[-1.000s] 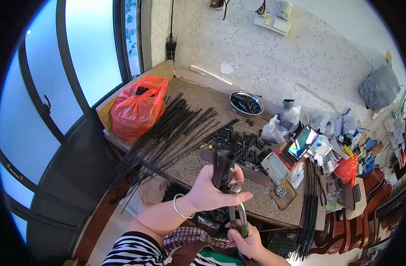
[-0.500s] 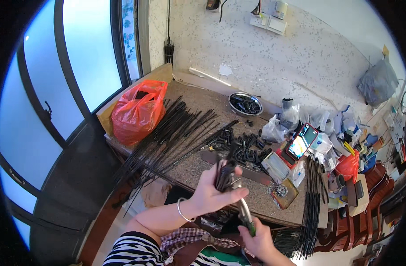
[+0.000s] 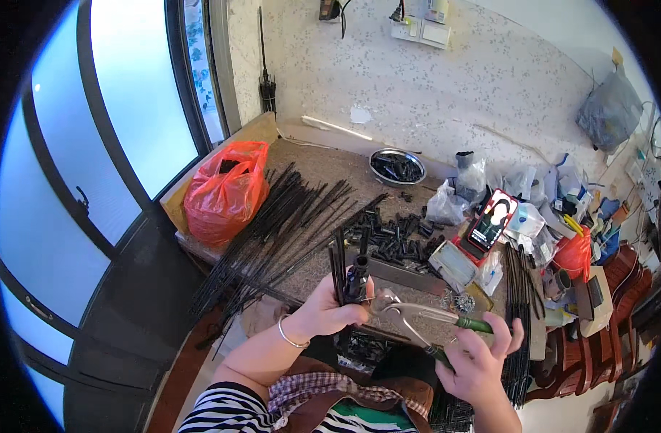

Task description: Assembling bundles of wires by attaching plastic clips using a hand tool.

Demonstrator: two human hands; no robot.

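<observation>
My left hand (image 3: 325,307), wearing a silver bangle, is closed round a black tubular part (image 3: 357,280) with a few thin dark rods (image 3: 337,265) standing up beside it. In my right hand (image 3: 480,364) is a pair of pliers (image 3: 385,300) with green grips, the handles spread apart. The pliers' metal head points left and reaches the side of the black part near my left fingertips; whether the jaws bite on it cannot be made out. Behind my hands, many short black tubular pieces (image 3: 395,242) lie heaped on the worktop (image 3: 301,155).
Long black rods (image 3: 273,216) fan across the table's left side beside a red plastic bag (image 3: 226,191). A metal bowl (image 3: 397,167) of black pieces stands at the back. A lit phone (image 3: 493,222) leans among clear bags (image 3: 446,206). More rods (image 3: 518,289) overhang the right edge.
The pliers have swung from pointing steeply down to nearly level, and their handles have spread. My right hand has moved right and up. The black part now stands upright in my left hand.
</observation>
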